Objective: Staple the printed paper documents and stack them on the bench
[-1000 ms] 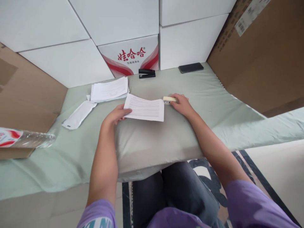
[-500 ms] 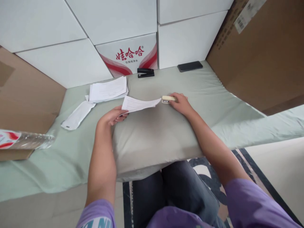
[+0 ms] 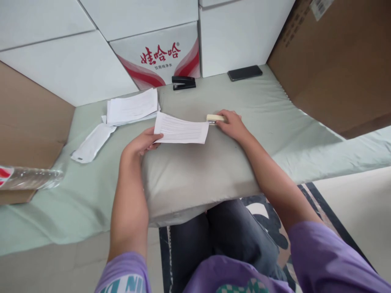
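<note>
My left hand [image 3: 144,141] pinches the left end of some printed paper sheets [image 3: 182,129], thumb on top and fingers below. My right hand [image 3: 231,123] is closed around a small cream stapler [image 3: 215,118] whose mouth faces left. The upper right corner of the sheets meets the stapler's mouth; whether it lies between the jaws I cannot tell. Behind the left hand lies a stack of printed papers [image 3: 132,106]. A black stapler [image 3: 183,82] rests farther back, close to the boxes.
A white plastic packet [image 3: 93,143] lies left of the left hand. A black phone [image 3: 244,73] sits at the back right. White boxes [image 3: 159,57] line the rear, with a brown carton [image 3: 339,69] at right. A clear bottle [image 3: 36,178] is at far left.
The sheets have tilted so their printed face shows more, and their right corner has come up to the cream stapler. My view has shifted slightly; both hands keep their holds.
</note>
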Motion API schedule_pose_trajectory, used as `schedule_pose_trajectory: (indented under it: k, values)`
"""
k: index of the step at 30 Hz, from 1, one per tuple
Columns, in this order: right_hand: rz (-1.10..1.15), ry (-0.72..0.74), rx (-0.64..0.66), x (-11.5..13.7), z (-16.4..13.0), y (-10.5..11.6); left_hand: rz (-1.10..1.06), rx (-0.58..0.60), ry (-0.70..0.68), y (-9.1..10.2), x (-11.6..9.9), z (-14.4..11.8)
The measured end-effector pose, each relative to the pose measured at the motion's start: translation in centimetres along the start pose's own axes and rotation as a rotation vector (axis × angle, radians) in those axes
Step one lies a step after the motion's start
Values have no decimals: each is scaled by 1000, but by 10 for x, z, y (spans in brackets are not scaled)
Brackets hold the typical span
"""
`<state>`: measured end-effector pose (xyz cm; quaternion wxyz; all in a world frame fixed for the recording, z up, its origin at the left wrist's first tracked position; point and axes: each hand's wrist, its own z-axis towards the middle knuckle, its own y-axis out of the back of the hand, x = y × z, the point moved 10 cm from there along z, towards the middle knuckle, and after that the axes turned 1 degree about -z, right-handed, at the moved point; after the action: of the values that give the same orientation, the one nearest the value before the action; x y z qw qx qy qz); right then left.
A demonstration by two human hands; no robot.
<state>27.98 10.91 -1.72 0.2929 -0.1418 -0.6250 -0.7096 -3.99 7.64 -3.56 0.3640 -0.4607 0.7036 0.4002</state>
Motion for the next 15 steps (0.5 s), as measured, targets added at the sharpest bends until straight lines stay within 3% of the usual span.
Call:
schedule_pose_trajectory:
  k: [15]
  values:
    - [-22, 16, 5, -3, 2, -4, 226, -165, -79, 8, -6, 5]
